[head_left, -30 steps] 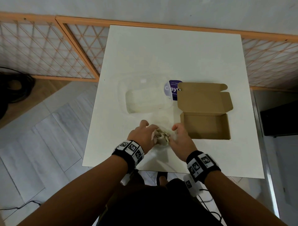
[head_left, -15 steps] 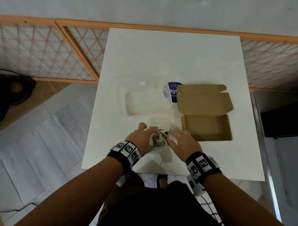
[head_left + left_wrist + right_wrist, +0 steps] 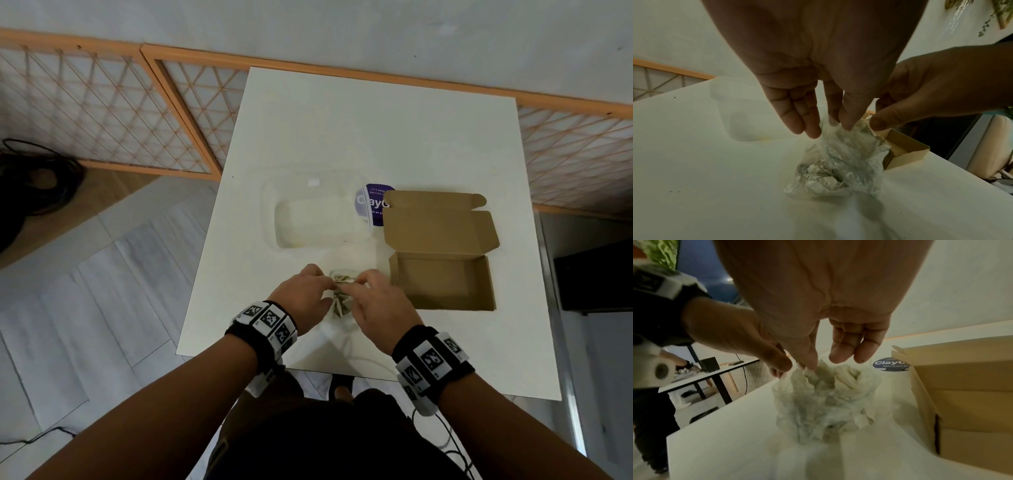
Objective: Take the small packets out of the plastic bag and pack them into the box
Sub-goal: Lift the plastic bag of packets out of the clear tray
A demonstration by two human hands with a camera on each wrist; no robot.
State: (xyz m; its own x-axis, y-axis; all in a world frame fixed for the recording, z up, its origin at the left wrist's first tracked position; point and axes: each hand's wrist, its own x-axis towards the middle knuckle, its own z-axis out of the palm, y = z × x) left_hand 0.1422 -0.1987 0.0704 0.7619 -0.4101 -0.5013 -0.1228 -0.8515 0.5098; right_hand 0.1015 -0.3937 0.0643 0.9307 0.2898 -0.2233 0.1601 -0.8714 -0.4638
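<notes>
Both hands (image 3: 337,301) pinching plastic bag (image 3: 842,162) top, box (image 3: 442,281) just right, clear tub (image 3: 315,212) beyond.

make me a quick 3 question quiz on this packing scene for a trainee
1. True or false: the brown cardboard box already holds small packets.
2. Multiple choice: what lies directly behind the crumpled clear plastic bag, farther from the person? A) a clear plastic tub B) a metal bowl C) a red mug
3. Short answer: what are the left hand and right hand doing?

Key
1. False. The box is open and looks empty.
2. A
3. Both pinch the top of the bag, which rests on the white table with the packets inside.
</notes>
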